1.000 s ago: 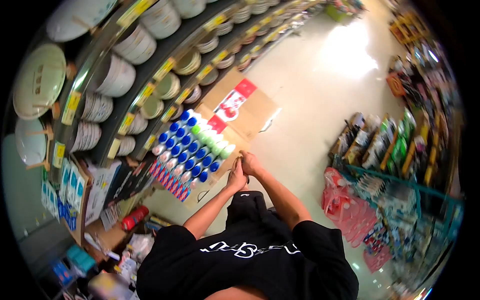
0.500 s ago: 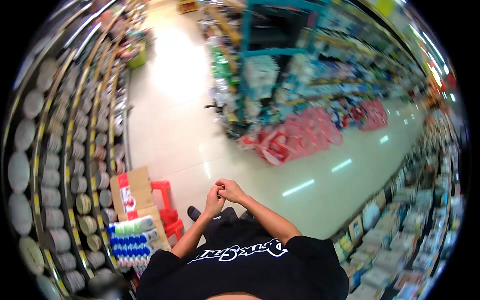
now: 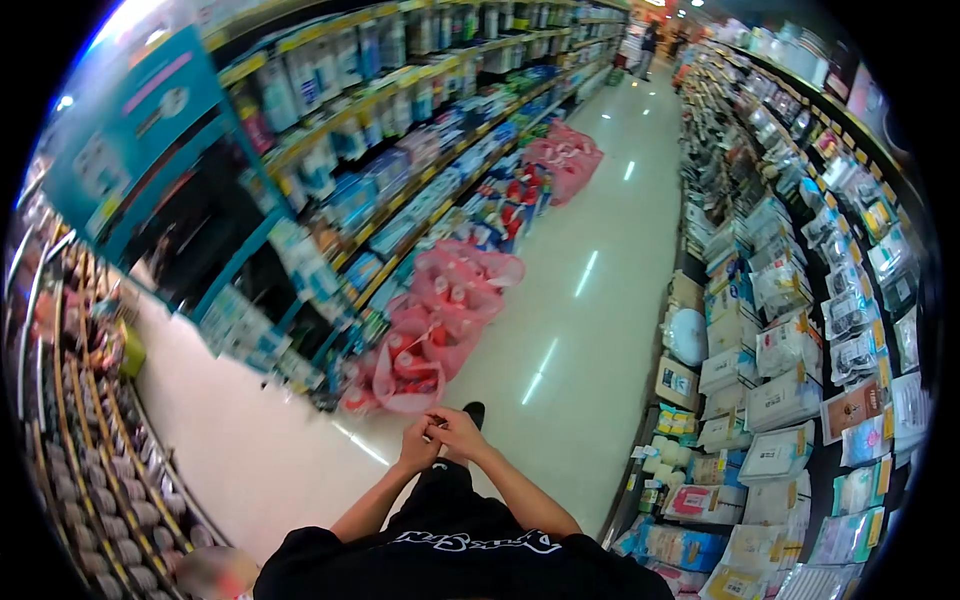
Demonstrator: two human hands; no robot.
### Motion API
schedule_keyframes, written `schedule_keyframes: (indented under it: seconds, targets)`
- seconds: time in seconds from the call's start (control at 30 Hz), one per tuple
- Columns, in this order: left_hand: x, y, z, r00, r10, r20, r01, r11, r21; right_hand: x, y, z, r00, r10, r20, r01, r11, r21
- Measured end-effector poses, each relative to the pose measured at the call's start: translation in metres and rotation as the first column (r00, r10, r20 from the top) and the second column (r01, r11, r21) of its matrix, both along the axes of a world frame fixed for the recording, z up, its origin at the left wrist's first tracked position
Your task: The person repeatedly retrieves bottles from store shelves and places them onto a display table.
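My left hand (image 3: 418,446) and my right hand (image 3: 458,434) meet in front of my body, fingers closed together and touching. Whether something small is between them is too small to make out. Just beyond them on the floor lie pink translucent bags (image 3: 432,318) with red and white items inside. A dark shoe (image 3: 475,412) shows right behind my right hand.
Shelves of packaged goods (image 3: 400,160) line the aisle's left side, with a teal display stand (image 3: 205,200) at their near end. Racks of packets (image 3: 780,400) run along the right. Bowls (image 3: 110,500) fill shelves at lower left. A person (image 3: 649,45) stands far down the aisle.
The view has turned to the right, so the aisle now runs ahead and the cardboard box and red stools are out of sight. My hands remain together.
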State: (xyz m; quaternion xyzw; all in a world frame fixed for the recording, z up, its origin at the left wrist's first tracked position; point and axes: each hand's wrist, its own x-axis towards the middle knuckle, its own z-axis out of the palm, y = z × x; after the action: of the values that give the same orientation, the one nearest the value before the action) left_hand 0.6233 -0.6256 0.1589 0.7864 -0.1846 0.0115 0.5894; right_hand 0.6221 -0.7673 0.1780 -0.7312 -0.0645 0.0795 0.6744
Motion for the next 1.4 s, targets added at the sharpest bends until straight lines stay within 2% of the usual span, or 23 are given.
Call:
schedule_keyframes:
  seconds: [0.03, 0.1, 0.17, 0.2, 0.3, 0.43, 0.53, 0.57, 0.6, 0.63, 0.67, 0.7, 0.73, 0.77, 0.87, 0.9, 1.0, 1.03, 1.13, 1.17, 1.27, 1.37, 1.4]
  targets:
    - [0.025, -0.02, 0.0, 0.998, -0.04, -0.058, 0.036, 0.997, -0.064, 0.019, -0.019, 0.004, 0.999, -0.034, -0.007, 0.034, 0.999, 0.029]
    - [0.071, -0.063, 0.007, 0.995, -0.073, -0.064, 0.069, 0.995, -0.073, 0.058, -0.056, 0.006, 0.994, -0.111, -0.014, 0.112, 0.987, 0.112]
    - [0.121, -0.109, 0.015, 0.988, -0.133, -0.077, 0.129, 0.99, -0.055, 0.092, -0.097, 0.012, 0.979, -0.201, -0.023, 0.202, 0.974, 0.103]
    - [0.143, -0.133, 0.028, 0.965, -0.194, -0.176, 0.193, 0.981, -0.022, 0.111, -0.122, 0.017, 0.969, -0.245, -0.03, 0.246, 0.964, 0.098]
    - [0.203, -0.201, 0.048, 0.905, -0.383, -0.184, 0.389, 0.921, -0.002, 0.154, -0.201, 0.035, 0.965, -0.264, -0.006, 0.263, 0.964, -0.048]
    - [0.273, -0.291, 0.059, 0.726, -0.663, -0.182, 0.679, 0.733, 0.038, 0.188, -0.285, 0.051, 0.902, -0.426, -0.074, 0.425, 0.905, -0.028]
    - [0.329, -0.36, 0.059, 0.562, -0.816, -0.133, 0.827, 0.551, 0.114, 0.209, -0.334, 0.027, 0.815, -0.577, -0.056, 0.58, 0.808, 0.105]
    - [0.343, -0.382, 0.055, 0.52, -0.846, -0.116, 0.853, 0.507, 0.124, 0.216, -0.351, 0.016, 0.796, -0.604, -0.035, 0.605, 0.795, 0.044]
    - [0.356, -0.404, 0.048, 0.477, -0.873, -0.103, 0.876, 0.463, 0.134, 0.227, -0.369, 0.006, 0.773, -0.63, -0.074, 0.634, 0.762, 0.132]
    - [0.374, -0.427, 0.038, 0.423, -0.879, -0.221, 0.905, 0.419, 0.068, 0.239, -0.39, -0.005, 0.751, -0.65, -0.117, 0.658, 0.721, 0.216]
    - [0.388, -0.447, 0.029, 0.448, -0.847, -0.287, 0.889, 0.457, 0.04, 0.249, -0.41, -0.009, 0.73, -0.663, -0.166, 0.678, 0.673, 0.295]
    - [0.403, -0.469, 0.021, 0.468, -0.811, -0.352, 0.869, 0.495, 0.013, 0.259, -0.439, -0.013, 0.771, -0.585, -0.251, 0.636, 0.694, 0.336]
    - [0.416, -0.49, 0.014, 0.484, -0.77, -0.416, 0.844, 0.536, -0.011, 0.27, -0.467, -0.015, 0.759, -0.599, -0.253, 0.651, 0.702, 0.289]
    - [0.429, -0.507, 0.009, 0.56, -0.747, -0.358, 0.811, 0.583, 0.051, 0.286, -0.492, -0.007, 0.749, -0.61, -0.259, 0.662, 0.708, 0.246]
    - [0.479, -0.556, -0.011, 0.665, -0.619, -0.418, 0.726, 0.667, 0.167, 0.34, -0.575, 0.006, 0.735, -0.638, -0.23, 0.675, 0.719, 0.165]
    - [0.496, -0.572, -0.012, 0.653, -0.609, -0.449, 0.721, 0.682, 0.123, 0.358, -0.604, 0.006, 0.747, -0.633, -0.204, 0.663, 0.734, 0.147]
    - [0.541, -0.62, 0.004, 0.683, -0.574, -0.452, 0.689, 0.711, 0.138, 0.411, -0.675, 0.027, 0.777, -0.614, -0.141, 0.629, 0.765, 0.136]
    - [0.555, -0.638, 0.023, 0.697, -0.546, -0.464, 0.681, 0.706, 0.193, 0.43, -0.697, 0.034, 0.784, -0.608, -0.126, 0.621, 0.771, 0.139]
    - [0.601, -0.689, 0.001, 0.728, -0.513, -0.455, 0.601, 0.797, 0.062, 0.489, -0.759, 0.063, 0.803, -0.586, -0.105, 0.595, 0.784, 0.174]
    - [0.615, -0.706, -0.005, 0.696, -0.51, -0.505, 0.574, 0.818, -0.033, 0.506, -0.779, 0.066, 0.815, -0.573, -0.091, 0.579, 0.792, 0.194]
    - [0.66, -0.765, -0.009, 0.695, -0.503, -0.513, 0.52, 0.845, -0.123, 0.557, -0.842, 0.065, 0.821, -0.563, -0.097, 0.57, 0.8, 0.185]
    - [0.713, -0.835, -0.026, 0.691, -0.472, -0.547, 0.501, 0.859, -0.108, 0.605, -0.909, 0.049, 0.79, -0.607, -0.084, 0.613, 0.783, 0.11]
    - [0.734, -0.862, -0.033, 0.689, -0.462, -0.558, 0.495, 0.863, -0.103, 0.619, -0.93, 0.04, 0.77, -0.625, -0.128, 0.637, 0.766, 0.087]
